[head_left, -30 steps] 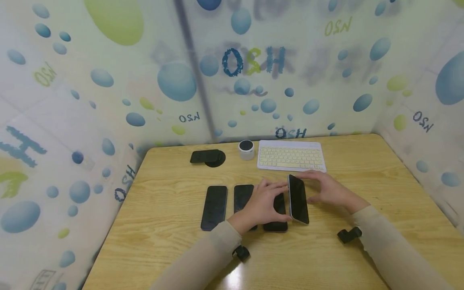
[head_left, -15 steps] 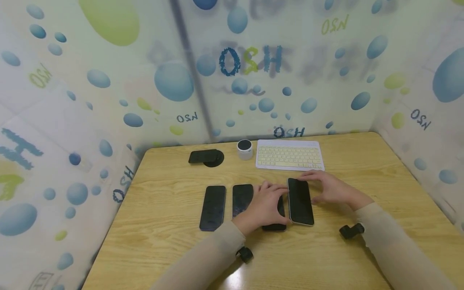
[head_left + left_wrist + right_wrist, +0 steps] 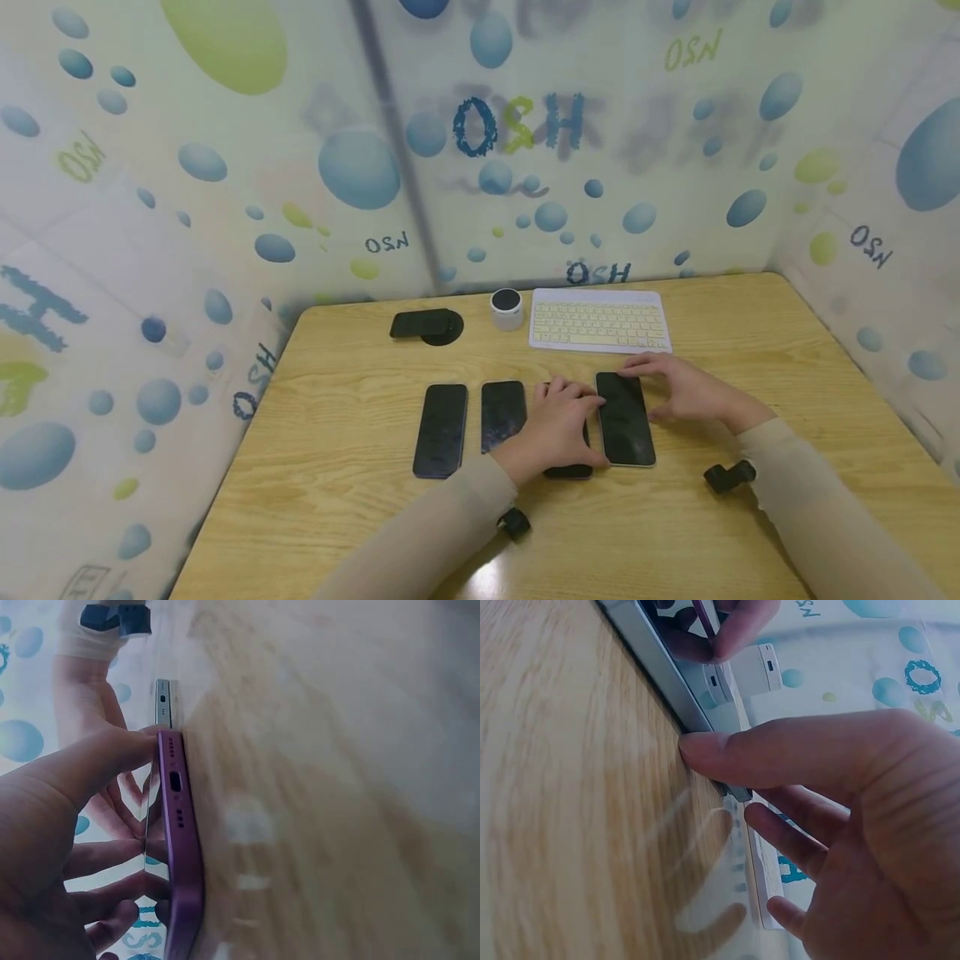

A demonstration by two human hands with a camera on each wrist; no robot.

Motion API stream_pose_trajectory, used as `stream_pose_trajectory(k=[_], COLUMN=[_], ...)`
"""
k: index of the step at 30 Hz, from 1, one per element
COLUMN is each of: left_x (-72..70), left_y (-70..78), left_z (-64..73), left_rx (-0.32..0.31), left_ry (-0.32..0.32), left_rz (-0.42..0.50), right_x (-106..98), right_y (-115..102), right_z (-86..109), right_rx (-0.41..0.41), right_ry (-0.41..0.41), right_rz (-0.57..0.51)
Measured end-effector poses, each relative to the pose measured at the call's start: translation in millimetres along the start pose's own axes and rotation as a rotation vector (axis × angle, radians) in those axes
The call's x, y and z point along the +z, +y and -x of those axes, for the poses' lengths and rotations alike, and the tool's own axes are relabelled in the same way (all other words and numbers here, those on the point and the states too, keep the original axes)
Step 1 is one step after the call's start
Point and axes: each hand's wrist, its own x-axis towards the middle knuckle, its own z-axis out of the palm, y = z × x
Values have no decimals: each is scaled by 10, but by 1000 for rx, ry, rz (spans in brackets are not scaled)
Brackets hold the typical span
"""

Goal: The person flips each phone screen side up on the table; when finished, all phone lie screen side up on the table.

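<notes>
Several dark-screened smartphones lie in a row on the wooden table. My right hand (image 3: 690,392) holds the far right corner of the rightmost smartphone (image 3: 628,425), fingers at its top end and thumb on its side edge (image 3: 656,660). This phone lies face up, its frame silvery. My left hand (image 3: 557,425) touches its left edge with thumb and forefinger spread apart. Under that hand is a third smartphone (image 3: 570,472), partly hidden, with a purple frame (image 3: 184,847). To the left lie the second smartphone (image 3: 501,412) and the leftmost smartphone (image 3: 440,431).
Behind the row stand a white keyboard (image 3: 600,321), a small white cylinder (image 3: 507,311) with a dark top, and a black folded item (image 3: 422,323) with a round base. A patterned wall (image 3: 525,200) closes the table's far side.
The rightmost smartphone has come down from a tilted stance on its edge to lying flat, shifting slightly right. Both hands stay at its edges; the left hand has moved slightly right.
</notes>
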Motion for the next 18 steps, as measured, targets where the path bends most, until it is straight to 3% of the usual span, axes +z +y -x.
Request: stream_pose_trajectory(k=[9,13,18], left_x=[-39,-73,-169], left_y=[-16,-119,-356], left_z=[8,39,177], left_rx=[-12,-50,-90], left_ry=[-21,-11,57], left_rz=[66,166,281], right_x=[-4,35,73], right_y=[28,41,37], right_z=[26,84,197], right_rx=[-31,-57,-18], right_ry=[20,66,143], right_rz=[20,13,14])
